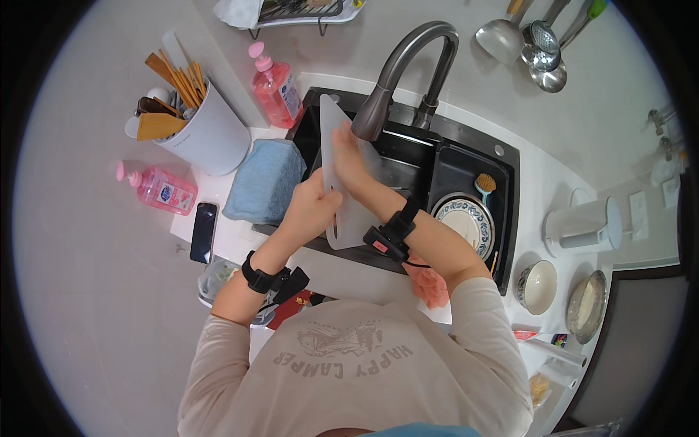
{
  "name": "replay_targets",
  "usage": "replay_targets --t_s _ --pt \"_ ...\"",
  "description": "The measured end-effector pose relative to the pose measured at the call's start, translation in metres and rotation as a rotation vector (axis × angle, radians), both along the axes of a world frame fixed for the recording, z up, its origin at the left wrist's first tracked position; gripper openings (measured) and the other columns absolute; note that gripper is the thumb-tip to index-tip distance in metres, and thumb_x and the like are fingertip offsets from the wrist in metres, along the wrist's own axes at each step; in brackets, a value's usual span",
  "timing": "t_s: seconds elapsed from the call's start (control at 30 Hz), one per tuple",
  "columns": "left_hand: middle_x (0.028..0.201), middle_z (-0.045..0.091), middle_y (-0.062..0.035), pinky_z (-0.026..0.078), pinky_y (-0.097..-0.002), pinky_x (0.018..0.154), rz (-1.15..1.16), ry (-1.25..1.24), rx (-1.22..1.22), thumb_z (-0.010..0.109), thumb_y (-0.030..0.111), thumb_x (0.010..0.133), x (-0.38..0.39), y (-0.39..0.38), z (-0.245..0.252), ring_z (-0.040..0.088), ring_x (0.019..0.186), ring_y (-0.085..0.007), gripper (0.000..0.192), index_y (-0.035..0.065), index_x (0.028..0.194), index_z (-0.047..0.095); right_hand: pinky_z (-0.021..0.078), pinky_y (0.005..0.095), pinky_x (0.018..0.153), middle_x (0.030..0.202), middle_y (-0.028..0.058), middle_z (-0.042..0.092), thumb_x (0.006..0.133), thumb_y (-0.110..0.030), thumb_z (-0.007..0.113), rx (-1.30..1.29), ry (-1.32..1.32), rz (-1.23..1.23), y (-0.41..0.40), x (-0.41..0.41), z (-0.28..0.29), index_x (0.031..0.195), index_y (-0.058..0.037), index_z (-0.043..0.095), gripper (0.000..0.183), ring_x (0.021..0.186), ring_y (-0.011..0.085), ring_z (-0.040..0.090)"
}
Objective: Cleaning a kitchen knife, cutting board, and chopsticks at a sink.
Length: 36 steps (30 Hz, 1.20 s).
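Observation:
A white plastic cutting board [357, 221] stands tilted over the left basin of the black double sink [393, 266]. My left hand [312, 205] grips its near left edge, by the slot handle. Against the board's right face lies my right hand [349, 158], fingers extended, slightly blurred, under the grey pull-down faucet [377, 106]. Whether water runs cannot be told. The right basin holds a blue-patterned plate [464, 218] and a round scrub brush [485, 184]. A salmon-pink cloth [428, 284] hangs over the sink's front edge, near my right forearm.
Left of the sink are a folded blue towel [265, 180], a white utensil holder [213, 136], pink soap bottles [277, 95] and a phone [203, 232]. To the right stand a white electric kettle [579, 226], a bowl [538, 288] and a metal basin [587, 307]. Ladles [546, 74] hang on the wall.

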<state>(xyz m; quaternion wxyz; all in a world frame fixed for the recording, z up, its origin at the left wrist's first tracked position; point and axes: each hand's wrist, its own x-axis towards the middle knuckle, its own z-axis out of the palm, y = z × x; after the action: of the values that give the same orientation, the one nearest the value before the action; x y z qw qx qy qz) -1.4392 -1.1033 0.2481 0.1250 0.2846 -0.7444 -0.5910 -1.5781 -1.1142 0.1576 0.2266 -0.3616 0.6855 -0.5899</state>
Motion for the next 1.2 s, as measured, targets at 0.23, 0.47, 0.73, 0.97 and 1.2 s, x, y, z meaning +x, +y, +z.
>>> replay_targets --t_s 0.23,0.47,0.73,0.97,1.2 --pt "0.078 0.061 -0.0062 0.050 -0.0244 0.052 0.094 0.153 0.093 0.046 0.003 0.084 0.018 0.023 0.023 0.059 0.061 -0.0089 0.034 -0.0020 0.118 0.049 0.0138 0.0381 0.111 0.148 0.0216 0.016 0.096 -0.044 0.029 0.104 -0.202 0.303 0.002 -0.065 -0.070 0.142 -0.0007 0.019 0.063 0.138 0.0318 0.014" --pt "0.089 0.060 -0.0044 0.052 -0.0234 0.055 0.112 0.184 0.117 0.042 0.001 0.087 0.039 0.021 0.037 0.060 0.071 -0.0084 0.037 -0.0001 0.124 0.045 0.0261 0.0361 0.102 0.135 0.0171 0.030 0.097 -0.043 0.027 0.286 -0.383 0.267 0.022 -0.105 -0.154 0.134 -0.0017 0.030 0.056 0.124 0.0260 0.029" --pt "0.095 0.059 -0.0066 0.054 -0.0266 0.055 0.135 0.271 0.212 0.041 0.000 0.082 0.013 0.013 0.026 0.062 0.075 -0.0129 0.039 0.0003 0.121 0.046 0.0269 0.0383 0.100 0.133 0.0150 0.032 0.095 -0.047 0.023 0.241 -0.467 0.231 -0.006 -0.051 -0.084 0.133 -0.0012 0.029 0.060 0.121 0.0256 0.030" --pt "0.080 0.055 -0.0023 0.052 -0.0271 0.052 0.365 0.223 0.184 0.047 0.003 0.076 0.010 -0.006 0.004 0.052 0.061 -0.0091 0.028 0.0008 0.104 0.053 0.0108 0.0444 0.111 0.149 0.0207 0.015 0.094 -0.049 0.023 0.199 0.157 0.269 0.010 0.036 -0.009 0.142 -0.0010 0.019 0.068 0.139 0.0322 0.009" --pt "0.080 0.056 -0.0054 0.052 -0.0262 0.049 0.383 0.301 0.299 0.045 0.001 0.074 0.021 -0.024 0.014 0.054 0.060 -0.0114 0.030 -0.0010 0.104 0.052 0.0183 0.0421 0.110 0.147 0.0214 0.019 0.096 -0.025 0.029 0.052 0.537 0.446 0.088 0.015 -0.002 0.141 -0.0020 0.023 0.050 0.137 0.0345 0.018"
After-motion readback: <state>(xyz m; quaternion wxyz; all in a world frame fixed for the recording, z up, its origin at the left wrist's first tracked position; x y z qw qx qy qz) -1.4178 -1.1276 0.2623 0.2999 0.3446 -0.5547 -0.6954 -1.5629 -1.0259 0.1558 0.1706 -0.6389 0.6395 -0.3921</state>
